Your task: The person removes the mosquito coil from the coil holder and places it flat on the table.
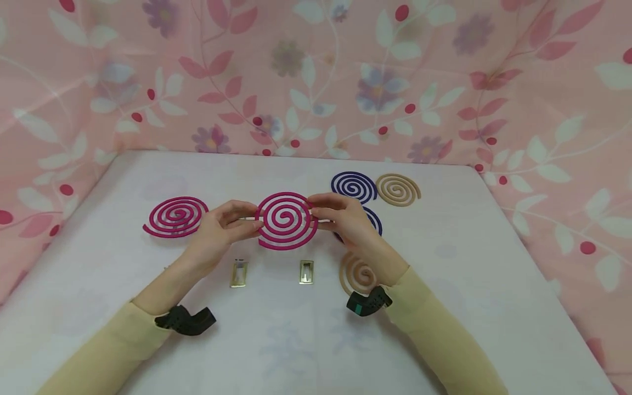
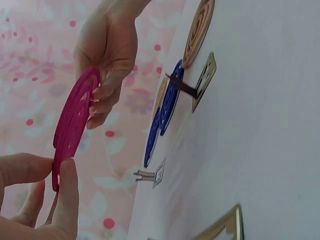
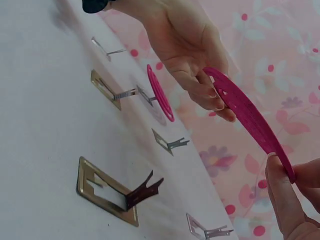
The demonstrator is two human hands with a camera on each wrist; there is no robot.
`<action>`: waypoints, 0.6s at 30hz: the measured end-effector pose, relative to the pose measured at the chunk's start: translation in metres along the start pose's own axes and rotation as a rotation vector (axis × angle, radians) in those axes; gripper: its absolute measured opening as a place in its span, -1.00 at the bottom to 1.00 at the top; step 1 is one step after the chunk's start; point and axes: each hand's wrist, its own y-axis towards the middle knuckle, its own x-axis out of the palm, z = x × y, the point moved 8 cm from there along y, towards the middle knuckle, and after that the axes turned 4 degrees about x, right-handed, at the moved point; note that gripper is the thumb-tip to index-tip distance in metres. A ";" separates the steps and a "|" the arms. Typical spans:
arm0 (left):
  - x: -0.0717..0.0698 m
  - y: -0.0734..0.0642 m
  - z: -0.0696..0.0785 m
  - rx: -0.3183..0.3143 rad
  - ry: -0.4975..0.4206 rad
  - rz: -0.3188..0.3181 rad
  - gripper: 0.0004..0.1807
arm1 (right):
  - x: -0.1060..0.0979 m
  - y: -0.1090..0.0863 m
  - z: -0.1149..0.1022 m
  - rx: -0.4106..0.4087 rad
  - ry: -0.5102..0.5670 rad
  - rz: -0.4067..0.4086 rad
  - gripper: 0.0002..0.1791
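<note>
A pink mosquito coil (image 1: 285,219) is held up over the table between both hands, flat side toward the head camera. My left hand (image 1: 217,230) pinches its left rim between thumb and fingers. On the opposite rim, my right hand (image 1: 353,219) grips with thumb and fingertips. Both wrist views show the held coil (image 2: 75,117) edge-on, clear of the table. A second pink coil (image 1: 178,215) sits raised on a metal coil stand, just left of my left hand. Below the held coil, two small metal stands (image 1: 239,274) lie on the table with prongs bent upward.
Two dark blue coils (image 1: 353,187) and two tan coils (image 1: 398,190) lie on the white table (image 1: 444,307) at the right, some partly hidden by my right arm. Several more upright-pronged stands (image 3: 107,192) show in the right wrist view. A pink floral cloth (image 1: 316,77) hangs behind.
</note>
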 end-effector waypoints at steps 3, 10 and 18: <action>0.014 0.001 -0.003 -0.009 -0.028 0.021 -0.54 | -0.012 -0.006 0.000 -0.016 0.000 0.015 -0.65; 0.045 0.006 -0.008 -0.040 -0.068 0.053 -0.55 | -0.043 -0.019 0.003 -0.012 -0.042 0.070 -0.62; 0.080 0.024 -0.011 -0.007 -0.135 0.063 -0.55 | -0.082 -0.030 0.004 -0.043 -0.087 0.123 -0.58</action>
